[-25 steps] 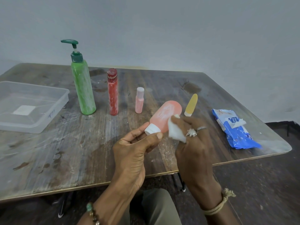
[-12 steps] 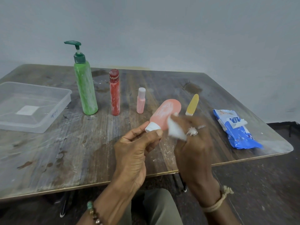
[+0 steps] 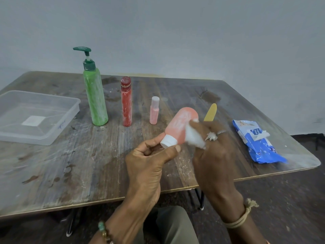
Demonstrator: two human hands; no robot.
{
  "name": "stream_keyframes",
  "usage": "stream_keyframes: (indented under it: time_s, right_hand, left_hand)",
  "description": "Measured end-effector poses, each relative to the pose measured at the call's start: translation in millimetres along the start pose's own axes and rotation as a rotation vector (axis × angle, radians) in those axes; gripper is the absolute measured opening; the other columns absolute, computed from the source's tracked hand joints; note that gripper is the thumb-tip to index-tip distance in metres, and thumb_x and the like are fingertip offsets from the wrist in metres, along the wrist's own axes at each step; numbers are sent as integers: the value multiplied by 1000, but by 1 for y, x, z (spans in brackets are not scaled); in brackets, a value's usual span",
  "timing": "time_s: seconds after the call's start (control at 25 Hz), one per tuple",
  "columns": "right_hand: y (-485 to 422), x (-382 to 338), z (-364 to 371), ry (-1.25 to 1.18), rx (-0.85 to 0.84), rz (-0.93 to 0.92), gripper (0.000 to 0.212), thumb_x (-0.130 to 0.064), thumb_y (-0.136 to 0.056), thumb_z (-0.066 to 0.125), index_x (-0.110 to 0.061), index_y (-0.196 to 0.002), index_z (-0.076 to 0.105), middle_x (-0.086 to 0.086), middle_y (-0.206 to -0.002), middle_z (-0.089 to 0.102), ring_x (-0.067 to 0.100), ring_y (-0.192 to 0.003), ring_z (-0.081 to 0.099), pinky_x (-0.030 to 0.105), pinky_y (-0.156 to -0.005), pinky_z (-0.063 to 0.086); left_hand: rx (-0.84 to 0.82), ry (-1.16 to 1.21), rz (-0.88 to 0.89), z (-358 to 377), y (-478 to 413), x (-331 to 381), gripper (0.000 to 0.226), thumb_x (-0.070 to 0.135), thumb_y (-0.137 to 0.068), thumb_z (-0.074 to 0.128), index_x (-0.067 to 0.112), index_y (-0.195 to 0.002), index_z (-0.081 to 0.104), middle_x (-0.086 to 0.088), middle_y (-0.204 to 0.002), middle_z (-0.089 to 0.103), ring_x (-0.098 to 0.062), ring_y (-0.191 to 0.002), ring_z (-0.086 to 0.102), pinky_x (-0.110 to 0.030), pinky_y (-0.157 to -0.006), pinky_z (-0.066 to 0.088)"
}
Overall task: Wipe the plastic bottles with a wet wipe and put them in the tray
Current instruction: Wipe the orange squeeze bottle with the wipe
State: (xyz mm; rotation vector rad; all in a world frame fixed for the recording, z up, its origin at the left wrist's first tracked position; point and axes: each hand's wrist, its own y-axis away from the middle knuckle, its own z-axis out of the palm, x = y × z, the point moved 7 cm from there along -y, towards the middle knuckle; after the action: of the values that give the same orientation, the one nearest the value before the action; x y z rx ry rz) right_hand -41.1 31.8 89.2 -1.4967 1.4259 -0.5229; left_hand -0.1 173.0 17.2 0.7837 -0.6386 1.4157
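My left hand (image 3: 149, 161) pinches the white cap of a salmon-pink bottle (image 3: 179, 125), held tilted above the table with its base pointing away. My right hand (image 3: 212, 152) grips a white wet wipe (image 3: 192, 136) pressed against the bottle's right side. A tall green pump bottle (image 3: 95, 99), a red bottle (image 3: 126, 104) and a small pink bottle (image 3: 154, 111) stand upright in a row on the table. A yellow bottle (image 3: 210, 112) stands behind my right hand, partly hidden. The clear plastic tray (image 3: 52, 136) sits at the left with only a white label inside.
A blue wet-wipe pack (image 3: 258, 143) lies near the table's right edge. The worn wooden table (image 3: 70, 164) has a rounded right corner, and its front edge runs just under my wrists. A grey wall stands close behind.
My right hand slid the wipe up along the pink bottle's side toward its base. My left hand kept its grip on the cap. The view shifted slightly.
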Motion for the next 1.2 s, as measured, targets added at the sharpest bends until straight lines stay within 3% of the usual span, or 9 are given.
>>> stream_keyframes:
  time_s: [0.16, 0.28, 0.52, 0.72, 0.84, 1.0, 1.12, 1.2]
  right_hand:
    - [13, -5, 2, -33, 3, -6, 32, -9, -89, 56, 1, -116, 68, 17, -108, 63, 21, -96, 56, 29, -80, 49]
    - [20, -19, 5, -23, -31, -92, 34, 2, -83, 67, 2, -117, 67, 14, -109, 62, 26, -93, 61, 33, -78, 51]
    - [21, -26, 8, 1, -89, -119, 44, 10, -75, 75, 3, -118, 67, 16, -106, 63, 27, -91, 60, 33, -76, 51]
    - [22, -29, 12, -18, -153, -126, 35, 12, -79, 67, 5, -113, 67, 15, -107, 62, 32, -91, 62, 40, -75, 53]
    - [18, -31, 9, 5, -130, -104, 36, 7, -81, 68, 3, -117, 67, 13, -109, 60, 28, -93, 60, 33, -78, 50]
    - [16, -37, 16, 53, -227, -149, 28, 9, -82, 58, 3, -106, 70, 15, -106, 61, 30, -95, 59, 40, -79, 52]
    - [16, -30, 9, -77, -135, -34, 28, 2, -86, 66, -4, -114, 68, 3, -106, 59, 17, -93, 57, 28, -77, 50]
    - [17, -29, 9, -101, -136, -45, 30, 0, -85, 70, -4, -115, 68, 1, -106, 57, 16, -91, 57, 28, -75, 49]
  left_hand:
    - [13, -34, 40, 1, -3, 2, 58, 7, -42, 85, 2, -99, 72, -7, -84, 77, -14, -74, 72, -20, -63, 57]
    - [20, -26, 85, 0, -3, 6, 58, 10, -41, 85, 2, -97, 72, -10, -88, 77, -18, -80, 74, -23, -64, 58]
    - [33, -138, 148, 1, 1, 9, 40, -18, -58, 81, 8, -87, 73, -4, -69, 75, -12, -65, 71, -22, -60, 58]
    - [53, -214, 230, -3, 0, 12, 42, -16, -56, 84, 15, -84, 74, -3, -64, 72, -12, -62, 66, -26, -62, 60]
    - [33, -257, 272, 1, 1, 15, 43, -19, -57, 83, 15, -81, 72, 3, -58, 70, -4, -55, 65, -17, -55, 54]
    - [32, -262, 293, 1, 2, 18, 43, -20, -57, 82, 13, -84, 73, 5, -61, 72, -2, -56, 66, -15, -56, 53]
    - [41, -270, 292, -1, 1, 18, 43, -18, -56, 84, 16, -79, 72, 5, -59, 71, -3, -55, 66, -16, -56, 54]
    - [50, -230, 275, -3, 2, 19, 43, -18, -56, 83, 15, -80, 72, 4, -58, 70, -2, -55, 65, -16, -56, 54]
